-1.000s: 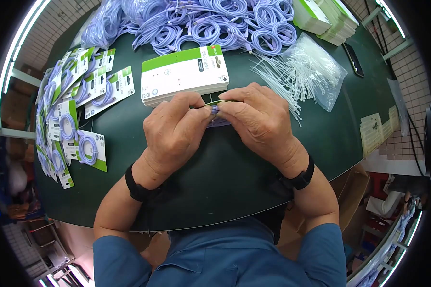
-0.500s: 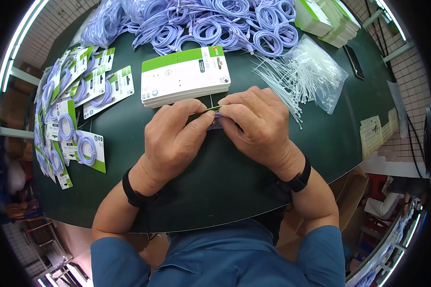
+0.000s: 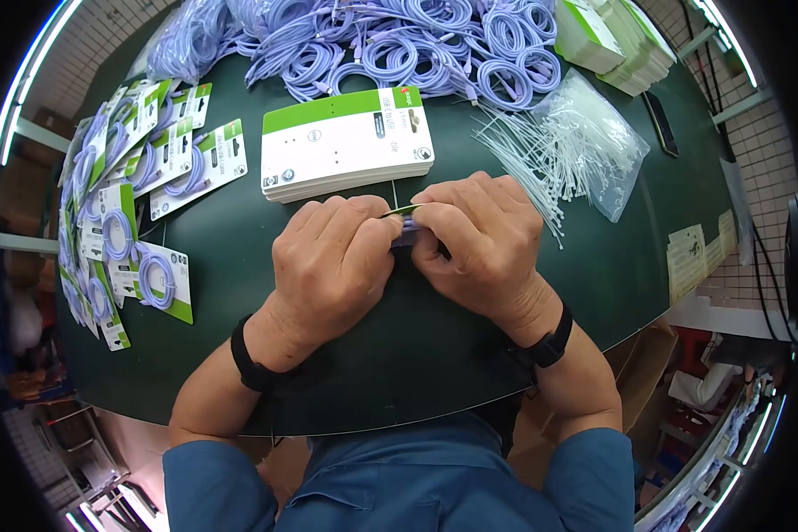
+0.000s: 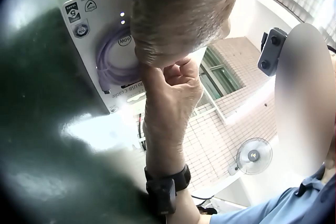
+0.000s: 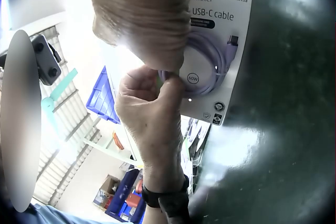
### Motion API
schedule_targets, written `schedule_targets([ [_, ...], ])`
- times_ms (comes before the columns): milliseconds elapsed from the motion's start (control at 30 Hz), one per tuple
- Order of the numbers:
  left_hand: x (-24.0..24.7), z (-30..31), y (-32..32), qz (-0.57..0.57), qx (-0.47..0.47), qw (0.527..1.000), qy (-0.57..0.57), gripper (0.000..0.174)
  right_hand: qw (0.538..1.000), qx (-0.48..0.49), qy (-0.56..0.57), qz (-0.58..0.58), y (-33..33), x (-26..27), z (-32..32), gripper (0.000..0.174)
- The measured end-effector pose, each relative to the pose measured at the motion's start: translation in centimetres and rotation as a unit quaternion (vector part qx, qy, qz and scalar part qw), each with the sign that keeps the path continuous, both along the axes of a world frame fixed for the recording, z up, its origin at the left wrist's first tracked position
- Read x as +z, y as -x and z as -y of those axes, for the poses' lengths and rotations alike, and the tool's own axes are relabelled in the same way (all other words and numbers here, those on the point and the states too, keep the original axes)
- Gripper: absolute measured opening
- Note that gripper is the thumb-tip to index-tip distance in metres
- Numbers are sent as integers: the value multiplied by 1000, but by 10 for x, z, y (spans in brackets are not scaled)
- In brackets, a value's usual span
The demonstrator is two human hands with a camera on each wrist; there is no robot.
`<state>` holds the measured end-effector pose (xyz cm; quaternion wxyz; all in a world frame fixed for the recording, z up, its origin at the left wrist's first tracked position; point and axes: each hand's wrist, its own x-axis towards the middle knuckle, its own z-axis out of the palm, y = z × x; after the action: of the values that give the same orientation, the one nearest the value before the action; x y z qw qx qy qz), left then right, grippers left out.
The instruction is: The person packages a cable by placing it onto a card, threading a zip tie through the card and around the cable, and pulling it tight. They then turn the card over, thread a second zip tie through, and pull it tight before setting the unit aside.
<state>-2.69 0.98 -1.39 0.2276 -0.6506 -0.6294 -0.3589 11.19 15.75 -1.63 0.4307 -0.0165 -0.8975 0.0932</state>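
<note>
My left hand (image 3: 337, 253) and right hand (image 3: 483, 248) meet over the near middle of the table, fingertips almost together. Between them they pinch a white and green packaging card (image 4: 86, 40), its edge turned up toward the head camera. On the card's face lies a coiled purple USB-C cable (image 5: 212, 85), its plug showing in the right wrist view. A thin pale cable tie (image 3: 395, 191) sticks out behind the card, beyond the fingertips. My thumbs press at the coil, and the fingers hide the spot where the tie meets it.
A stack of printed cards (image 3: 346, 142) lies just beyond my hands. Finished-looking carded cables (image 3: 155, 275) are heaped at left. Loose coiled cables (image 3: 390, 58) pile up at the back. Cable ties (image 3: 550, 160) spill from a plastic bag at right, near a phone (image 3: 661, 124) and more card stacks (image 3: 629, 53).
Both hands keep their pinch on the card and shift slightly. The left fingers fold closer over the card's edge, and the view has moved a little.
</note>
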Motion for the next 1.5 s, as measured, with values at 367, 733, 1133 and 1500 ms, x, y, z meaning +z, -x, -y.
schedule_targets([
  [367, -1, 6, 4, 4, -10, 1000, 19, 17, 1000, 24, -1, 18, 1, -1, -6, 31],
  [733, -1, 8, 16, 11, -57, 998, 2, 26, 998, 50, 39, 13, -2, 3, -12, 36],
  [1133, -3, 12, 15, -29, -41, 999, 19, 25, 998, 56, 7, -10, -2, 5, -10, 36],
  [1500, 2, 4, 18, -19, -41, 999, -8, 20, 989, 51, 134, -33, -20, 28, -45, 29],
])
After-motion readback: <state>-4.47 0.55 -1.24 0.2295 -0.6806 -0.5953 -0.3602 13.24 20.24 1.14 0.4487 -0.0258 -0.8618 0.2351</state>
